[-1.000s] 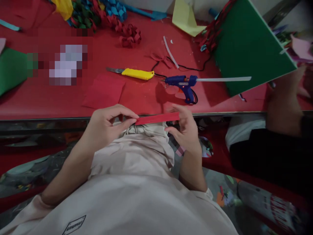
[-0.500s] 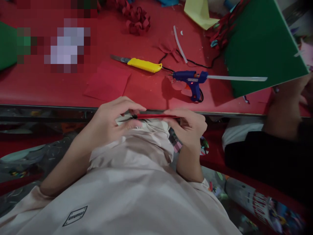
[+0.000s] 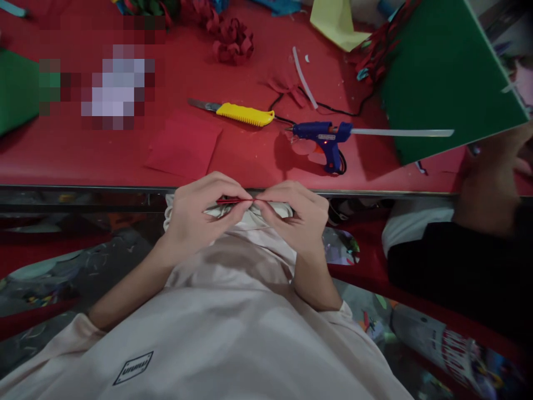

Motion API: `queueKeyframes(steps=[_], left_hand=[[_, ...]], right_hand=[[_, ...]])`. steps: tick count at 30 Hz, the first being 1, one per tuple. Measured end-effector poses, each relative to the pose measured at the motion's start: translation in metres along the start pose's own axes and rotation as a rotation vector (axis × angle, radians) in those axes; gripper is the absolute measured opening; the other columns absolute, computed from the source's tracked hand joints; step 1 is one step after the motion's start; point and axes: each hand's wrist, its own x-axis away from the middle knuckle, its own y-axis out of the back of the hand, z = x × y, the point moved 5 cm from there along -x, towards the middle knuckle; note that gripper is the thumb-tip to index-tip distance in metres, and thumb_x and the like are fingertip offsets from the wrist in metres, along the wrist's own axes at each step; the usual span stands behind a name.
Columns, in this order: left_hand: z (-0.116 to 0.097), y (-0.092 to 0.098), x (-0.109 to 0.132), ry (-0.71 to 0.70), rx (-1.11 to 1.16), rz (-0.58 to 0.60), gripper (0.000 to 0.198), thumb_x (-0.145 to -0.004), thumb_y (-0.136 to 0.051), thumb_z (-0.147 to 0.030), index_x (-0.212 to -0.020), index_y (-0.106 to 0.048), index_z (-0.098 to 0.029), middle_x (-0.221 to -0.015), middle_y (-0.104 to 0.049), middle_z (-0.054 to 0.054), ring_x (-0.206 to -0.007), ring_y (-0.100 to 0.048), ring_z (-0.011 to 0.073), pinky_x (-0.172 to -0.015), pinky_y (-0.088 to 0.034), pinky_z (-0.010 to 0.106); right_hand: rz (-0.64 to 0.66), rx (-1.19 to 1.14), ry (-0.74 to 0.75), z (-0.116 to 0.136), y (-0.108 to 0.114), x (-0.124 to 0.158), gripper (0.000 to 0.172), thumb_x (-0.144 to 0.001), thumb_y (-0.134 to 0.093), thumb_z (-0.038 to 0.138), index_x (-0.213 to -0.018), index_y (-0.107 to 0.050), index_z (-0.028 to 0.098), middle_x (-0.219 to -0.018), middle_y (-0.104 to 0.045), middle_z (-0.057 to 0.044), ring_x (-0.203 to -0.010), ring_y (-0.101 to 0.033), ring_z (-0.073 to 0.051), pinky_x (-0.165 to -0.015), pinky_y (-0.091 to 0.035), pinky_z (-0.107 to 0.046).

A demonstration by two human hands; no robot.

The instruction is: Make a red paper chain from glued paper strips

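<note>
Just off the table's front edge, above my lap, both hands meet at a thin red strip (image 3: pixel 227 200), seen nearly edge-on; it looks like paper. My left hand (image 3: pixel 204 208) pinches it between thumb and fingertips. The thumb and index finger of my right hand (image 3: pixel 293 210) close on it right beside the left fingertips. Most of the strip's right part is hidden by the right fingers. On the table ahead lie a sheet of red paper (image 3: pixel 185 147), a yellow-handled utility knife (image 3: pixel 245 114) and a blue hot glue gun (image 3: pixel 320 133) with a glue stick in it.
A green board (image 3: pixel 441 78) leans at the right, with another person's forearm (image 3: pixel 487 178) by it. Curled red paper (image 3: pixel 233 41), a loose glue stick (image 3: pixel 305 78), a black cord (image 3: pixel 341 111) and yellow paper (image 3: pixel 335 25) lie farther back. A blurred patch covers the upper left.
My hands have come together, the right moving left and the left slightly right, so the fingertips now meet on the red strip. Earlier they were apart with the strip stretched between them.
</note>
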Motion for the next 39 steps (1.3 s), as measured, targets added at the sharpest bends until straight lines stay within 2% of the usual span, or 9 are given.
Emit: queueKeyframes(steps=[6, 15, 19, 22, 25, 28, 32, 36, 39], left_hand=[[0.013, -0.005, 0.005, 0.065, 0.171, -0.1, 0.006, -0.086, -0.082, -0.017, -0.089, -0.081, -0.022, -0.083, -0.077, 0.002, -0.073, -0.069, 0.0122, -0.064, -0.053, 0.024], [0.005, 0.007, 0.01, -0.056, 0.14, 0.086, 0.02, -0.095, -0.071, -0.018, -0.109, -0.083, -0.027, -0.09, -0.079, 0.003, -0.078, -0.07, 0.0131, -0.067, -0.055, 0.025], [0.025, -0.004, 0.019, 0.183, 0.458, 0.023, 0.009, -0.091, -0.08, -0.031, -0.098, -0.085, -0.028, -0.073, -0.076, 0.001, -0.053, -0.064, 0.0092, -0.049, -0.05, 0.02], [0.039, -0.021, 0.028, 0.394, 0.833, -0.036, 0.024, -0.092, -0.076, -0.05, -0.094, -0.083, -0.027, -0.055, -0.069, -0.003, -0.032, -0.049, 0.0065, -0.035, -0.038, 0.018], [0.036, -0.027, 0.031, 0.344, 0.958, 0.014, 0.024, -0.1, -0.066, -0.048, -0.104, -0.081, -0.03, -0.052, -0.067, -0.004, -0.031, -0.051, 0.0075, -0.037, -0.038, 0.017], [0.021, -0.013, 0.026, 0.137, 0.86, 0.09, 0.021, -0.103, -0.064, -0.035, -0.116, -0.079, -0.032, -0.062, -0.073, 0.0, -0.039, -0.061, 0.0098, -0.041, -0.044, 0.018], [-0.002, 0.006, 0.018, -0.096, 0.647, 0.235, 0.023, -0.101, -0.065, -0.026, -0.118, -0.079, -0.028, -0.074, -0.079, 0.003, -0.051, -0.069, 0.0121, -0.053, -0.054, 0.02], [-0.011, 0.007, 0.017, -0.124, 0.295, 0.381, 0.02, -0.096, -0.068, -0.019, -0.111, -0.08, -0.026, -0.078, -0.079, 0.002, -0.062, -0.072, 0.0128, -0.06, -0.055, 0.02], [-0.008, 0.005, 0.015, -0.066, 0.099, 0.323, 0.017, -0.097, -0.067, -0.019, -0.105, -0.08, -0.025, -0.079, -0.079, 0.0, -0.065, -0.073, 0.0118, -0.063, -0.055, 0.019]], right_hand=[[0.036, -0.064, -0.047, -0.003, -0.01, 0.001, 0.003, -0.095, -0.073, 0.024, -0.094, -0.076, 0.023, -0.087, -0.08, -0.002, -0.08, -0.073, -0.014, -0.075, -0.052, -0.03], [0.082, -0.059, 0.011, -0.002, -0.007, 0.006, 0.016, -0.098, -0.07, 0.027, -0.086, -0.078, 0.024, -0.077, -0.079, 0.0, -0.074, -0.072, -0.014, -0.07, -0.045, -0.032], [0.147, -0.28, -0.055, -0.012, -0.017, 0.005, 0.018, -0.102, -0.064, 0.033, -0.1, -0.081, 0.026, -0.091, -0.082, -0.003, -0.082, -0.075, -0.017, -0.074, -0.054, -0.032], [0.198, -0.353, -0.162, -0.022, -0.028, 0.007, 0.025, -0.106, -0.056, 0.032, -0.112, -0.08, 0.026, -0.097, -0.082, -0.004, -0.087, -0.076, -0.015, -0.077, -0.057, -0.029], [0.166, -0.422, -0.312, -0.029, -0.033, 0.01, 0.022, -0.103, -0.062, 0.033, -0.11, -0.08, 0.023, -0.085, -0.079, -0.002, -0.073, -0.074, -0.012, -0.068, -0.056, -0.023], [0.196, -0.607, -0.47, -0.03, -0.034, 0.012, 0.025, -0.1, -0.066, 0.039, -0.108, -0.081, 0.02, -0.076, -0.078, -0.001, -0.061, -0.073, -0.011, -0.056, -0.053, -0.021], [0.242, -0.698, -0.58, -0.021, -0.025, 0.0, 0.029, -0.098, -0.068, 0.043, -0.108, -0.082, 0.019, -0.088, -0.082, -0.005, -0.076, -0.077, -0.014, -0.064, -0.059, -0.024], [0.155, -0.602, -0.528, -0.004, -0.007, -0.024, 0.033, -0.093, -0.075, 0.032, -0.123, -0.076, 0.021, -0.092, -0.083, -0.002, -0.08, -0.076, -0.014, -0.072, -0.061, -0.025], [0.1, -0.483, -0.407, 0.013, 0.004, -0.036, 0.032, -0.097, -0.071, 0.028, -0.128, -0.073, 0.024, -0.094, -0.082, 0.0, -0.083, -0.077, -0.014, -0.078, -0.062, -0.025]])
